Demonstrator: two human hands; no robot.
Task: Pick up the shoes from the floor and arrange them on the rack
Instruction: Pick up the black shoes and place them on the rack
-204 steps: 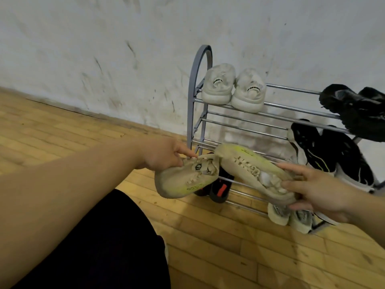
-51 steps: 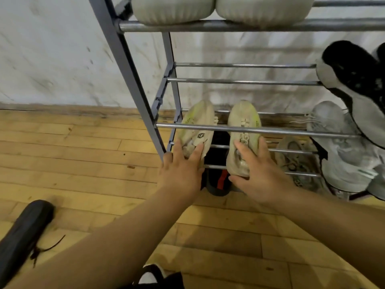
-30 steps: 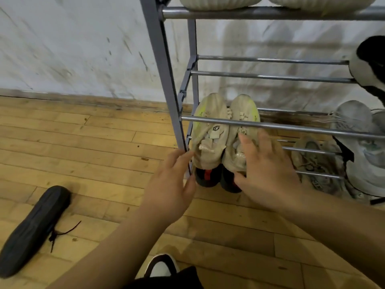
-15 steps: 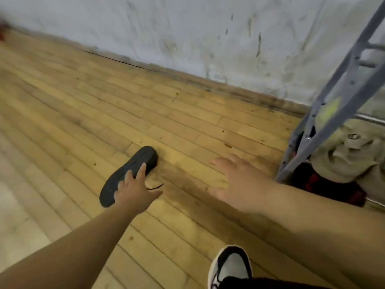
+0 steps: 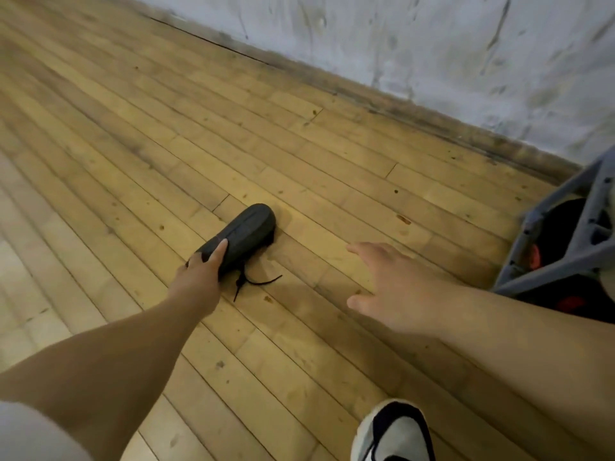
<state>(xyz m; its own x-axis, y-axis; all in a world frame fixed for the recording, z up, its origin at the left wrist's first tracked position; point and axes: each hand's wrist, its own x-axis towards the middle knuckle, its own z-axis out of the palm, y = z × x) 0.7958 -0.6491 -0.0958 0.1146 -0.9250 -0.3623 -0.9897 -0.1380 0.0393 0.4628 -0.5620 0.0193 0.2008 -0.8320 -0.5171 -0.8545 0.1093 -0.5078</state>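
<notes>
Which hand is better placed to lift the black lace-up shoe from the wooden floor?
Left. The left hand grips the black lace-up shoe at its end; the right hand hovers open, apart from it.

Bare left hand (image 5: 199,277) and right hand (image 5: 392,291), unsleeved forearms (image 5: 116,354), one white sneaker (image 5: 392,434) with black panels.

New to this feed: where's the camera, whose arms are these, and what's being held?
No machine here: these are a person's two bare arms, seen from a camera worn on their head, looking down. The left hand grips the near end of a black shoe, which lies sole up on the wooden floor, its lace trailing. The right hand is open and holds nothing. The grey frame at the right edge is the shoe rack. The white-and-black shoe at the bottom seems to be on the person's own foot.
</notes>
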